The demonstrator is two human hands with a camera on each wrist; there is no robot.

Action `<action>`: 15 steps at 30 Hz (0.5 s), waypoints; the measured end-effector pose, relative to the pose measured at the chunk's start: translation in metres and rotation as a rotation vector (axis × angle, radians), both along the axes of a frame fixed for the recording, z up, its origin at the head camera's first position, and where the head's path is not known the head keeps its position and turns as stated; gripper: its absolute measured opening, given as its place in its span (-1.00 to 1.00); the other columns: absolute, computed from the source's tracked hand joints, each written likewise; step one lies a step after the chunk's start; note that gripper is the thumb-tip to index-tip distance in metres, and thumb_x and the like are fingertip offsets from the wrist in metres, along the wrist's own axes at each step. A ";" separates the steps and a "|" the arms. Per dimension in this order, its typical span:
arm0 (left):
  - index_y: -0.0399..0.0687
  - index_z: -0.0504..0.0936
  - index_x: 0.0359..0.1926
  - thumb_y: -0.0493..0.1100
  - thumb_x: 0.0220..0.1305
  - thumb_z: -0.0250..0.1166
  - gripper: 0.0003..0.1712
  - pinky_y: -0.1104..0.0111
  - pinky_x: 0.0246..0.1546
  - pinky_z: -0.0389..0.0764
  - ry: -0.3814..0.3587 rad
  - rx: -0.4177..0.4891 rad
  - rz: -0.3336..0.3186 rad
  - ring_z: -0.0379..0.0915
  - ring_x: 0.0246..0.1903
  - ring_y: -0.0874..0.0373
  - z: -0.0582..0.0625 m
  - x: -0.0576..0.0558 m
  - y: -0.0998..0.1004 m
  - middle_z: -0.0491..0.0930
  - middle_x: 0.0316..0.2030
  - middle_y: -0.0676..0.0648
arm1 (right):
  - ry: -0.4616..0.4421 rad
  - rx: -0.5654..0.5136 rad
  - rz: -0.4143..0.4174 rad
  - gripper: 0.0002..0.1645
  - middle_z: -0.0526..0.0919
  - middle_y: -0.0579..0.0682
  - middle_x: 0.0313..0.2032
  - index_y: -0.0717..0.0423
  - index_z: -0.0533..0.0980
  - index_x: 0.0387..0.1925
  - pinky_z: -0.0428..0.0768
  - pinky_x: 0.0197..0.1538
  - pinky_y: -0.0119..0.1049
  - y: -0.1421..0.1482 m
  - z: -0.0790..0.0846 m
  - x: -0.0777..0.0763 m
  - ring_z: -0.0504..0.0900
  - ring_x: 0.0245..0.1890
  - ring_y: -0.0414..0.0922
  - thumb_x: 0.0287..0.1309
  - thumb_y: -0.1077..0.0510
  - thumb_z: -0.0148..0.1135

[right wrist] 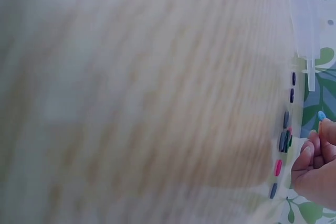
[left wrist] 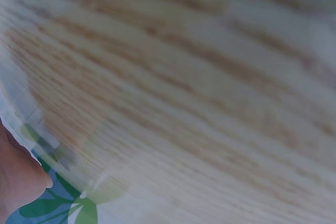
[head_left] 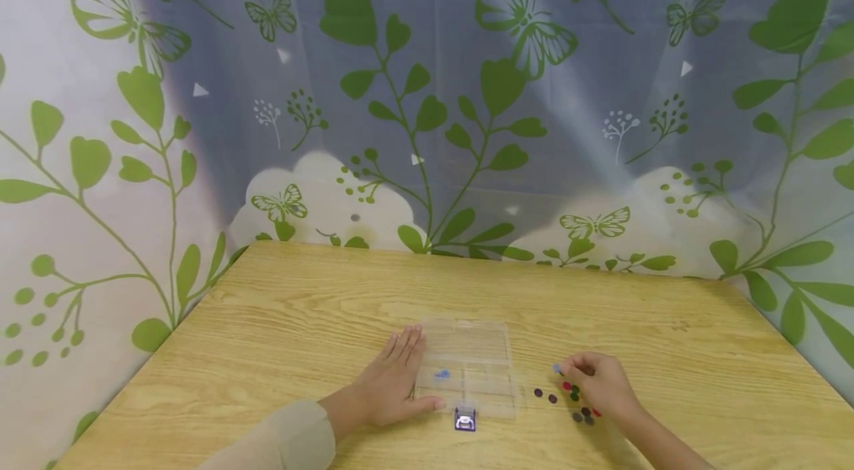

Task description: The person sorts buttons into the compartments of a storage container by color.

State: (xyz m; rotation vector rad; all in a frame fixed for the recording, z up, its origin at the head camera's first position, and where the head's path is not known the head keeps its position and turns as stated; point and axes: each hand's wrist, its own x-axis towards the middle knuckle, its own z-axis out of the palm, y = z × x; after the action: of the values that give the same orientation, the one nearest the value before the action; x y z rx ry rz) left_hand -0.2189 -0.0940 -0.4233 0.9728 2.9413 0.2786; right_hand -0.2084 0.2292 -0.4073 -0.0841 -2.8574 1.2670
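Note:
A clear plastic compartment box (head_left: 489, 375) lies on the table, with a purple-edged clasp (head_left: 465, 419) at its near side. Several light blue buttons (head_left: 442, 374) sit together in its near left compartment. My left hand (head_left: 392, 386) rests along the box's left edge, fingers straight and thumb reaching across the near corner. To the right of the box, my right hand (head_left: 606, 383) pinches one light blue button (head_left: 557, 368) between thumb and forefinger; the right wrist view shows this blue button (right wrist: 321, 115) held above table level.
Loose buttons lie below and beside my right hand: dark purple ones (head_left: 552, 399), a red one (head_left: 566, 385), a green one (head_left: 574, 396) and grey ones (head_left: 577, 416). The wood-grain table (head_left: 320, 299) ends at a curtain (head_left: 454, 121) printed with leaves and butterflies.

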 end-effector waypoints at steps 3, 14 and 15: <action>-0.40 -0.07 0.39 0.42 0.24 -0.14 0.08 0.07 0.43 -0.11 -0.002 0.006 -0.001 -0.27 0.43 -0.17 -0.001 0.000 0.000 -0.19 0.42 -0.35 | 0.008 -0.002 0.007 -0.74 0.58 -0.04 -0.50 0.30 0.56 -0.35 0.33 -0.49 -0.46 -0.002 0.000 -0.001 0.36 -0.52 -0.22 0.14 0.11 0.22; -0.39 -0.07 0.39 0.43 0.23 -0.14 0.08 0.07 0.43 -0.11 0.003 0.006 0.000 -0.27 0.43 -0.16 -0.002 -0.001 0.000 -0.19 0.42 -0.34 | 0.002 -0.073 0.004 -0.78 0.50 -0.04 -0.64 0.30 0.56 -0.34 0.25 -0.63 -0.49 -0.012 0.000 -0.003 0.28 -0.70 -0.27 0.12 0.16 0.23; -0.39 -0.07 0.39 0.43 0.23 -0.13 0.08 0.07 0.43 -0.11 0.002 0.008 -0.001 -0.28 0.43 -0.16 -0.002 -0.001 0.000 -0.20 0.42 -0.34 | 0.002 -0.084 0.005 -0.78 0.50 -0.04 -0.64 0.30 0.56 -0.35 0.25 -0.63 -0.48 -0.014 0.000 -0.003 0.29 -0.70 -0.26 0.12 0.16 0.24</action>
State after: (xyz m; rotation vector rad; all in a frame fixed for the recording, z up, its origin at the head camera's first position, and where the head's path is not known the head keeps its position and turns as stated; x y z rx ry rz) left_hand -0.2202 -0.0936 -0.4257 0.9753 2.9438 0.2893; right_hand -0.2117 0.2157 -0.4076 -0.0772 -2.8036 1.3869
